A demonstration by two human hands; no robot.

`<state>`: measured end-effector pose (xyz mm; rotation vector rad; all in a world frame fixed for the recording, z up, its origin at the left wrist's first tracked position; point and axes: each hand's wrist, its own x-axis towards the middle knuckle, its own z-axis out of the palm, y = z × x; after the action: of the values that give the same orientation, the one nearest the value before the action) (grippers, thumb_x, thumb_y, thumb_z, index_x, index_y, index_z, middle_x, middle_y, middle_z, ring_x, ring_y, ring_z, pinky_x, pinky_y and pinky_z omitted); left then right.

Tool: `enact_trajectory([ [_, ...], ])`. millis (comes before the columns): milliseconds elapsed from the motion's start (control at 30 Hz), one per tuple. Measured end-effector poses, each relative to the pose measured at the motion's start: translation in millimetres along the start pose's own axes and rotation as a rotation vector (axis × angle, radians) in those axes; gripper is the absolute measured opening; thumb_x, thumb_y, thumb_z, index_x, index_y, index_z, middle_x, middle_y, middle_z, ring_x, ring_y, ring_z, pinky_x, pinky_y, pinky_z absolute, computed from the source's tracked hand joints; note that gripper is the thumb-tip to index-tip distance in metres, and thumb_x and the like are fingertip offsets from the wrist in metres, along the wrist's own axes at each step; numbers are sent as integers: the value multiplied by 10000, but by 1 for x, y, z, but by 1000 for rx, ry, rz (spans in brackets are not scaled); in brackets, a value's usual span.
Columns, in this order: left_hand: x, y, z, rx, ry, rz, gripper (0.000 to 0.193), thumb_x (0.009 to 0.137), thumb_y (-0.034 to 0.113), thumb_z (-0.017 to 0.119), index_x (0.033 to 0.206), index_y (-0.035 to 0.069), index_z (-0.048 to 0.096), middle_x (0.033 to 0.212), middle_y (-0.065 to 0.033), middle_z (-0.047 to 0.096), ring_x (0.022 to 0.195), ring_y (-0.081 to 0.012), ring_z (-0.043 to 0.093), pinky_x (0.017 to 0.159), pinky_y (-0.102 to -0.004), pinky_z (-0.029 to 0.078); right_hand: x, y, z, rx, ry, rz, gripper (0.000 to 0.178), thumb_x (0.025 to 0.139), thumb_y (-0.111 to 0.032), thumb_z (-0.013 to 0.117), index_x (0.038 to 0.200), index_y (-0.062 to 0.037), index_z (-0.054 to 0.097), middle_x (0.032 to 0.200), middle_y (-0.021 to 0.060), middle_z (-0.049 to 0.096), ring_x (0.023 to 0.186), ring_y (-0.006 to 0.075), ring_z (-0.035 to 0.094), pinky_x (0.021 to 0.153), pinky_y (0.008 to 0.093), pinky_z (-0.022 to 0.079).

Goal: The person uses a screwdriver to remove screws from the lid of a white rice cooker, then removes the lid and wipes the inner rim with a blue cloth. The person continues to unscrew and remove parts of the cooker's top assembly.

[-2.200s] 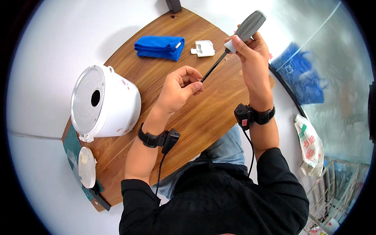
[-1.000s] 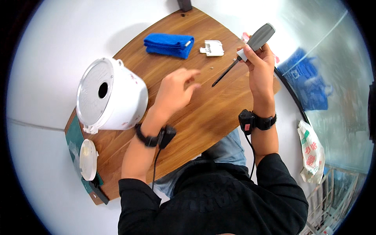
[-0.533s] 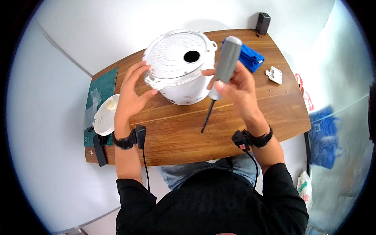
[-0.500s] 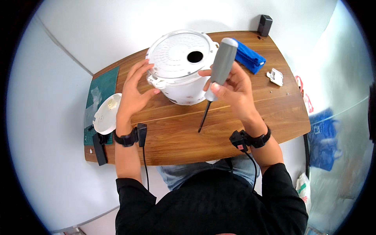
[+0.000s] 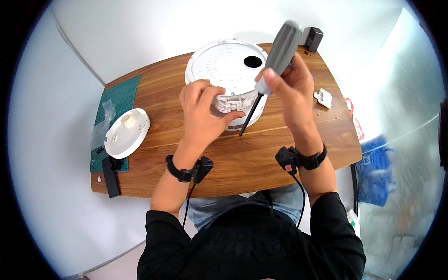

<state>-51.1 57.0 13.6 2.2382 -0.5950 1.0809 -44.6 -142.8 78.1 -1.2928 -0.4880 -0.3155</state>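
Note:
A white round appliance housing (image 5: 219, 60) stands on the table, its ribbed flat face up, with a round dark hole near the far right of that face. A white hinge-like bracket (image 5: 232, 104) juts from its near side. My left hand (image 5: 201, 109) grips the housing there, fingers over the rim and thumb against the bracket's lower right. In my right hand (image 5: 291, 91) is a grey-handled screwdriver (image 5: 283, 46), handle up and its dark shaft slanting down to the left. The shaft's tip hangs in front of the housing's near side, next to my left thumb.
At the left a round white lid (image 5: 128, 135) lies partly on a green cutting mat (image 5: 119, 91), with a black tool (image 5: 110, 177) close by. A small white plastic part (image 5: 324, 98) and tiny bits lie at the right. A black box (image 5: 313, 39) stands at the far right corner.
The housing has turned and shifted right, bringing its bracket from the left round to the near side. My left hand has moved right onto the bracket. The screwdriver has risen and tilted rightward.

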Motion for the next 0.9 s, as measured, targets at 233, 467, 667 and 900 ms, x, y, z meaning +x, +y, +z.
enact_trajectory([
  [233, 16, 37, 4, 59, -114, 33, 494, 674, 354, 883, 1046, 96, 685, 1057, -59, 548, 1032, -261, 498, 967, -463, 316, 43, -13, -9, -168, 137, -270, 448, 910, -201, 738, 1185, 87, 532, 891, 121, 693, 811, 109, 654, 665, 234, 541],
  [467, 45, 28, 1, -226, -171, -93, 170, 918, 173, 676, 979, 36, 756, 727, -59, 641, 765, -220, 570, 743, -363, 414, 55, -6, 4, -201, 97, -339, 437, 916, -189, 732, 1196, 73, 522, 884, 118, 694, 781, 108, 656, 666, 240, 538],
  [667, 46, 24, 6, -337, -133, -157, 121, 873, 141, 730, 926, 44, 779, 666, -85, 653, 626, -200, 563, 591, -346, 408, 51, -10, 10, -294, 74, -335, 444, 912, -173, 732, 1205, 70, 502, 889, 129, 693, 768, 121, 669, 655, 245, 537],
  [900, 49, 29, 7, -376, -132, -217, 113, 864, 154, 741, 901, 54, 781, 633, -56, 646, 592, -189, 555, 632, -345, 393, 53, -13, 9, -363, 30, -354, 432, 912, -163, 735, 1211, 57, 514, 892, 116, 694, 785, 133, 679, 674, 254, 549],
])
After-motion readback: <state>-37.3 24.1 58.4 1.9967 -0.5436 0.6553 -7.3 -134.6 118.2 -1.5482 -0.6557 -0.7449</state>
